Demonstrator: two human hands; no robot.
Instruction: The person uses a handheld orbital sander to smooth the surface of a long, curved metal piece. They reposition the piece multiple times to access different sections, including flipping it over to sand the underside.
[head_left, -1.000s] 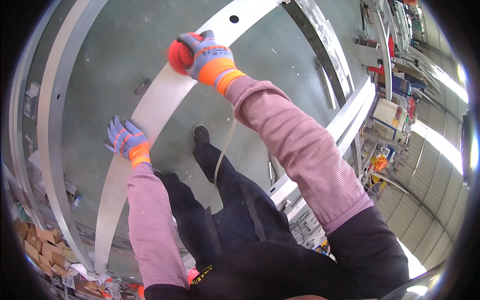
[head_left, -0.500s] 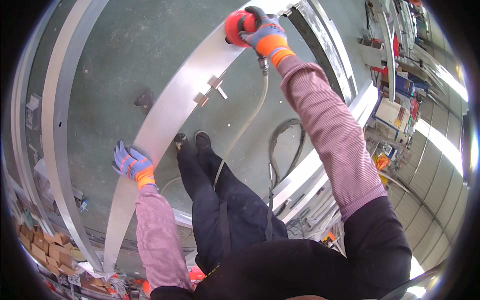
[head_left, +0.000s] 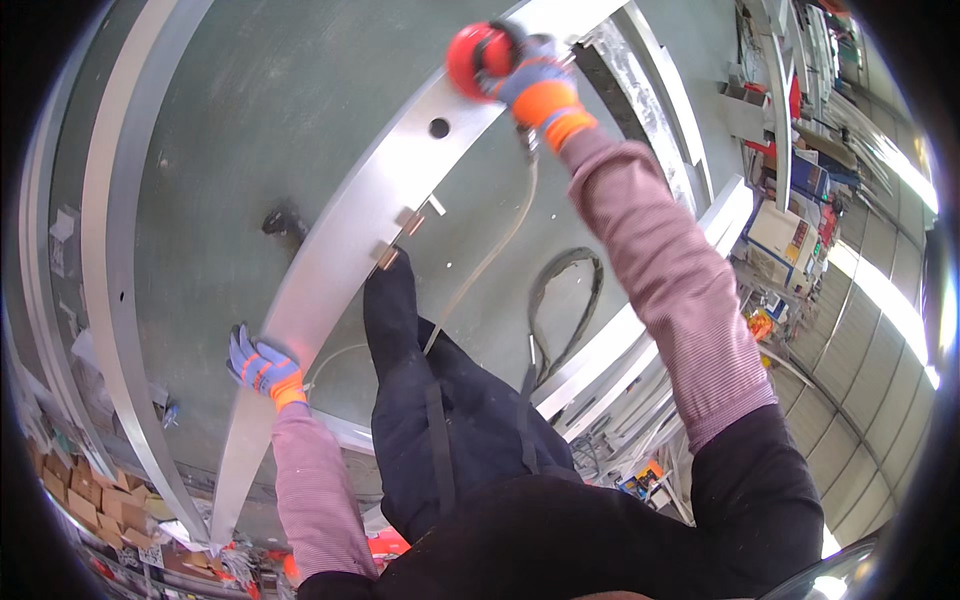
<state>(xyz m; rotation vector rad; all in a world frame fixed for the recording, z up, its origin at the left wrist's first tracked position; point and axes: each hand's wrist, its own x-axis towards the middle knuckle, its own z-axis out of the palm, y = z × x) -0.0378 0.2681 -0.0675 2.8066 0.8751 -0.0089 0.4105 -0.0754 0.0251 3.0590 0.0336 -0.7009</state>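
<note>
My right hand (head_left: 535,80), in a grey glove with an orange cuff, is closed around a red round air sander (head_left: 470,62). The sander sits on the far part of a long silvery metal beam (head_left: 345,225). A pale air hose (head_left: 505,240) hangs from the tool toward my legs. My left hand (head_left: 262,365), gloved alike, rests on the beam's nearer part with its fingers stretched out. Between my hands the beam has a round dark hole (head_left: 439,128) and two small brownish blocks (head_left: 398,238) at its right edge.
Another long metal beam (head_left: 105,240) runs along the left. A dark looped hose (head_left: 540,300) lies on the green floor to the right. Opened cardboard boxes (head_left: 115,500) stand at lower left. More pale profiles (head_left: 600,375) lie on the right.
The air sander has moved farther along the beam, uncovering the round hole. My legs have shifted forward, and my shoes are now hidden at the beam. My left hand stays on the beam.
</note>
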